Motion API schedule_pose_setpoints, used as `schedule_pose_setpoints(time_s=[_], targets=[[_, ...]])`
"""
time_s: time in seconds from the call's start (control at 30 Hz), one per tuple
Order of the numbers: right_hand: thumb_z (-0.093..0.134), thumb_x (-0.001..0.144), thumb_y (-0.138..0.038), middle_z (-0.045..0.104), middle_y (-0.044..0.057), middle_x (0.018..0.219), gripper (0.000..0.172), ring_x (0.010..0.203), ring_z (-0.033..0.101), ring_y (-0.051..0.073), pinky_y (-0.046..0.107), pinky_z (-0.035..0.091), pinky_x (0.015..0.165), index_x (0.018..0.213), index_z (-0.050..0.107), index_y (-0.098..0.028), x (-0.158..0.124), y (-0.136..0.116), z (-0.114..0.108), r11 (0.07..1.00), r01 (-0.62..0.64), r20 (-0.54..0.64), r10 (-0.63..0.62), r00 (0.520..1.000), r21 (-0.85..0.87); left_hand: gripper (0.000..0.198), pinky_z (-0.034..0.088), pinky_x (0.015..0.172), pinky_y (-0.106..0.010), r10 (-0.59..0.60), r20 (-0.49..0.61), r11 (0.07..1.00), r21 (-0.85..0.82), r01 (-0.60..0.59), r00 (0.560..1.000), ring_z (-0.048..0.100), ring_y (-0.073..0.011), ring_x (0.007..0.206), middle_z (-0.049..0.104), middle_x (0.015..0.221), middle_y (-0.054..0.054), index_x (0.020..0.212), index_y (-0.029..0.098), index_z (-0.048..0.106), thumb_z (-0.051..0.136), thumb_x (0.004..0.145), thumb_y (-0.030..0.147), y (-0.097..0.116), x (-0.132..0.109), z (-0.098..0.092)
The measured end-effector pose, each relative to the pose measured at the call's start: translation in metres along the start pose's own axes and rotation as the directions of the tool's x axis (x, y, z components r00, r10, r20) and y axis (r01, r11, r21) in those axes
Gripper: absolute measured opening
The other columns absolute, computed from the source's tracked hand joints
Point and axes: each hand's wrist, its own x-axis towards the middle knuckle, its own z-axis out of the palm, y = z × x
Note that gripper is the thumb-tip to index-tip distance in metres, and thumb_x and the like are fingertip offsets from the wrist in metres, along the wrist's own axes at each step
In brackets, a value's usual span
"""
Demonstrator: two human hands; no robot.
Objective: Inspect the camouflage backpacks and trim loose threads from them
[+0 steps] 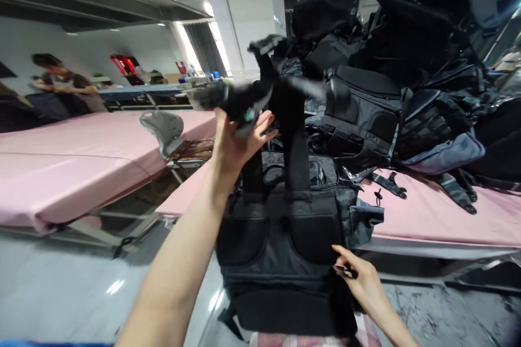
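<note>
A black backpack [285, 249] lies back-side up on the edge of a pink table [427, 217], with its padded shoulder straps [295, 141] pulled upward. My left hand [238, 141] is raised above the pack and holds the upper ends of the straps, which are blurred. My right hand [360, 276] rests on the pack's lower right side and pinches a small dark object, too small to identify, against the fabric.
A tall heap of black backpacks [399, 65] fills the table behind and to the right. A second pink table [61, 168] stands at the left, with a grey chair [165, 130] between. A person [61, 84] sits far left. Grey floor lies below.
</note>
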Motion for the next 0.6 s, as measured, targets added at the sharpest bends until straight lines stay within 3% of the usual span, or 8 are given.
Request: schedule_pose_setpoints(time_s=[0.07, 0.17, 0.27, 0.33, 0.4, 0.43, 0.5, 0.6], targets=[[0.055, 0.076, -0.023, 0.067, 0.000, 0.082, 0.037, 0.074, 0.063, 0.015, 0.025, 0.047, 0.072, 0.113, 0.061, -0.024, 0.000, 0.005, 0.002, 0.999, 0.001, 0.010, -0.001, 1.000, -0.037, 0.093, 0.041, 0.083, -0.047, -0.018, 0.048, 0.985, -0.171, 0.026, 0.999, 0.050, -0.0294, 0.110, 0.055, 0.116, -0.020, 0.108, 0.006, 0.054, -0.004, 0.078, 0.072, -0.016, 0.026, -0.009], [0.056, 0.078, -0.027, 0.067, 0.000, 0.081, 0.035, 0.076, 0.064, 0.016, 0.025, 0.046, 0.072, 0.113, 0.060, -0.024, 0.002, 0.009, -0.003, 0.998, 0.018, 0.065, -0.013, 0.998, -0.068, 0.079, 0.043, 0.084, -0.045, -0.125, -0.022, 0.981, -0.153, 0.120, 0.992, 0.050, -0.0301, 0.111, 0.050, 0.124, -0.018, 0.113, 0.016, 0.050, 0.032, 0.070, 0.079, -0.057, 0.037, -0.038], [0.057, 0.079, -0.031, 0.066, 0.000, 0.081, 0.033, 0.073, 0.063, 0.015, 0.024, 0.047, 0.069, 0.112, 0.060, -0.024, 0.009, 0.002, -0.013, 0.992, 0.046, 0.045, -0.041, 0.998, -0.115, 0.063, 0.040, 0.088, -0.041, -0.129, -0.188, 0.978, 0.140, 0.157, 0.974, 0.051, -0.0265, 0.108, 0.053, 0.121, -0.014, 0.115, 0.018, 0.050, 0.059, 0.069, 0.061, -0.097, 0.020, -0.070], [0.058, 0.080, -0.035, 0.066, 0.000, 0.083, 0.035, 0.073, 0.063, 0.016, 0.024, 0.046, 0.068, 0.113, 0.059, -0.024, 0.019, -0.010, -0.021, 0.976, 0.095, -0.045, -0.106, 0.993, -0.198, 0.047, 0.038, 0.088, -0.038, 0.011, -0.237, 0.892, 0.441, 0.097, 0.971, 0.054, -0.0245, 0.100, 0.060, 0.108, -0.012, 0.104, 0.015, 0.059, 0.065, 0.070, 0.048, -0.117, -0.005, -0.076], [0.059, 0.080, -0.040, 0.065, 0.002, 0.089, 0.042, 0.077, 0.062, 0.017, 0.026, 0.046, 0.068, 0.119, 0.054, -0.024, 0.034, -0.026, -0.027, 0.931, 0.160, -0.155, -0.221, 0.963, -0.329, 0.027, 0.036, 0.087, -0.036, 0.225, -0.131, 0.709, 0.701, -0.070, 0.966, 0.055, -0.0221, 0.092, 0.065, 0.095, -0.009, 0.090, 0.016, 0.065, 0.061, 0.076, 0.039, -0.131, -0.036, -0.065], [0.058, 0.080, -0.043, 0.064, 0.003, 0.092, 0.046, 0.080, 0.061, 0.018, 0.027, 0.046, 0.069, 0.121, 0.051, -0.023, 0.043, -0.033, -0.028, 0.896, 0.191, -0.201, -0.289, 0.936, -0.401, 0.020, 0.035, 0.086, -0.036, 0.304, -0.018, 0.604, 0.777, -0.178, 0.953, 0.055, -0.0209, 0.089, 0.066, 0.091, -0.007, 0.085, 0.018, 0.067, 0.059, 0.078, 0.036, -0.137, -0.052, -0.054], [0.055, 0.083, -0.044, 0.063, 0.006, 0.094, 0.046, 0.083, 0.060, 0.020, 0.029, 0.045, 0.070, 0.120, 0.050, -0.017, 0.060, -0.046, -0.028, 0.815, 0.233, -0.263, -0.420, 0.869, -0.531, 0.011, 0.033, 0.083, -0.036, 0.392, 0.178, 0.423, 0.837, -0.348, 0.903, 0.055, -0.0196, 0.086, 0.068, 0.085, -0.003, 0.079, 0.022, 0.067, 0.061, 0.079, 0.031, -0.149, -0.081, -0.025], [0.051, 0.087, -0.033, 0.063, 0.007, 0.090, 0.025, 0.081, 0.058, 0.019, 0.029, 0.042, 0.071, 0.102, 0.057, -0.015, 0.079, -0.055, -0.025, 0.690, 0.276, -0.267, -0.570, 0.777, -0.669, 0.007, 0.031, 0.079, -0.036, 0.502, 0.273, 0.297, 0.837, -0.459, 0.821, 0.055, -0.0179, 0.082, 0.067, 0.081, -0.001, 0.081, 0.023, 0.066, 0.065, 0.078, 0.029, -0.166, -0.105, 0.015]])
